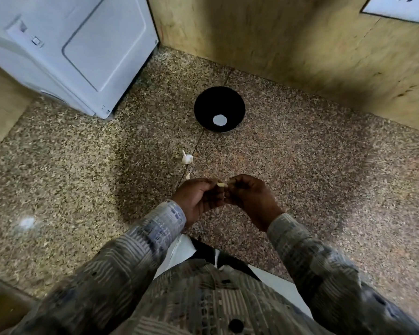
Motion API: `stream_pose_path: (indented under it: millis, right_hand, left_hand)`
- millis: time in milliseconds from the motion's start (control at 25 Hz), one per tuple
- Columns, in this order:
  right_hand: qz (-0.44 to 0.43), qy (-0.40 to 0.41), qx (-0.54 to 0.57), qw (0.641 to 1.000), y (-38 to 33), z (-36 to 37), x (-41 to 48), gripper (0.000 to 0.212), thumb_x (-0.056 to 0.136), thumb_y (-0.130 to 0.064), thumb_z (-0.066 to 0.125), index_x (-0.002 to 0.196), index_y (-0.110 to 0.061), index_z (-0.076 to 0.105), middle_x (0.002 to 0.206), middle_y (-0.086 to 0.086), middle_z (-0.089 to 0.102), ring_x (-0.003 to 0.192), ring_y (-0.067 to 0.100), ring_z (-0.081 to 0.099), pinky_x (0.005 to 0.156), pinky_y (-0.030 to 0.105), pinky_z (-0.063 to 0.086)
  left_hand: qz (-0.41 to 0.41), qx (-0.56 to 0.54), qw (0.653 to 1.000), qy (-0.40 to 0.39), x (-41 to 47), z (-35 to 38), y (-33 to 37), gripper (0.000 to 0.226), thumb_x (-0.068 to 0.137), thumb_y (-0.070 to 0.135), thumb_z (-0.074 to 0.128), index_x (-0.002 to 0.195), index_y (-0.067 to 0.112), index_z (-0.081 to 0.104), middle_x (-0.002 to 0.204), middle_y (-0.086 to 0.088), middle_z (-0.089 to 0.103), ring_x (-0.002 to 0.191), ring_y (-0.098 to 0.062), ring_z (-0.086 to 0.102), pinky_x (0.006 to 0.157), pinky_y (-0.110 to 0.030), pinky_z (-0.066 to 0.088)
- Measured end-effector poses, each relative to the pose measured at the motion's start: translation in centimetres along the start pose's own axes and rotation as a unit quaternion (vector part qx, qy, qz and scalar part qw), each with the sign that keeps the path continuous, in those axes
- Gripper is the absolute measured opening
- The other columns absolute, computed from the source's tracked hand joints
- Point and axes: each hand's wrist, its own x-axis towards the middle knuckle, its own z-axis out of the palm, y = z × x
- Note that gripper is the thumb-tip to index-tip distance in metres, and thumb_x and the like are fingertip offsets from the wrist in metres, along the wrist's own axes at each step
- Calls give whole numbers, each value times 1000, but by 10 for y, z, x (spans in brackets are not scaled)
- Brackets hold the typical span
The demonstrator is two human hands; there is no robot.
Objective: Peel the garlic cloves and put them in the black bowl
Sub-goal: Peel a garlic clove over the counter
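A black bowl (219, 108) stands on the speckled granite counter (300, 165), with a round white spot at its bottom. In front of it lies a white garlic bulb (187, 158), and a small pale clove or peel scrap (188, 175) lies nearer to me. My left hand (198, 197) and my right hand (249, 194) meet above the counter's near part. Both pinch a small pale garlic clove (221, 184) between their fingertips. Most of the clove is hidden by the fingers.
A white appliance (70, 49) stands at the back left. Yellowish tiled walls (288, 39) close the corner behind and to the right of the bowl. A white socket plate (402, 6) sits on the wall at top right.
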Motion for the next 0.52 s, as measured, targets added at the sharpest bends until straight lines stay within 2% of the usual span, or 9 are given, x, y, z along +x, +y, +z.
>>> stream_pose_path:
  millis: [80, 160, 200, 360, 440, 520]
  right_hand:
    - [16, 53, -19, 998, 8, 1, 11, 10, 95, 10, 59, 101, 6, 65, 86, 17, 68, 79, 25, 67, 76, 39, 62]
    - [39, 106, -46, 993, 17, 0, 24, 13, 94, 13, 59, 102, 8, 68, 88, 20, 70, 79, 29, 66, 72, 36, 62]
    - [46, 126, -59, 989, 21, 0, 29, 14, 92, 13, 60, 100, 8, 71, 90, 22, 72, 79, 31, 67, 70, 36, 62]
    - [58, 180, -128, 974, 35, -4, 45, 17, 85, 3, 75, 91, -11, 80, 84, 10, 79, 81, 28, 75, 80, 48, 64]
    - [60, 182, -163, 968, 35, -7, 47, 15, 85, -6, 79, 97, -16, 81, 83, 4, 79, 84, 26, 76, 80, 45, 65]
    - [54, 174, -184, 966, 32, -7, 47, 18, 86, -9, 79, 102, -16, 80, 86, 3, 79, 84, 26, 76, 77, 41, 63]
  left_hand:
    - [-16, -9, 999, 34, 18, 1, 5, 20, 104, 14, 55, 98, -1, 67, 75, -12, 73, 59, -18, 69, 56, -32, 62]
    - [-33, -20, 997, 62, 39, 5, 12, 24, 104, 18, 57, 93, 1, 69, 75, -11, 72, 60, -19, 69, 68, -36, 63]
    - [-36, -24, 996, 72, 49, 9, 15, 24, 104, 19, 58, 93, 2, 69, 74, -11, 72, 58, -19, 69, 69, -36, 62]
    - [-25, -23, 994, 105, 78, 21, 17, 29, 105, 22, 56, 83, 5, 63, 54, -5, 67, 43, -13, 65, 48, -27, 58]
    - [-21, -35, 994, 106, 82, 19, 15, 30, 106, 22, 54, 83, 5, 62, 59, -6, 69, 49, -14, 68, 49, -29, 60]
    - [-21, -50, 993, 109, 81, 11, 11, 29, 107, 20, 50, 86, 3, 62, 73, -12, 70, 65, -21, 71, 60, -35, 63]
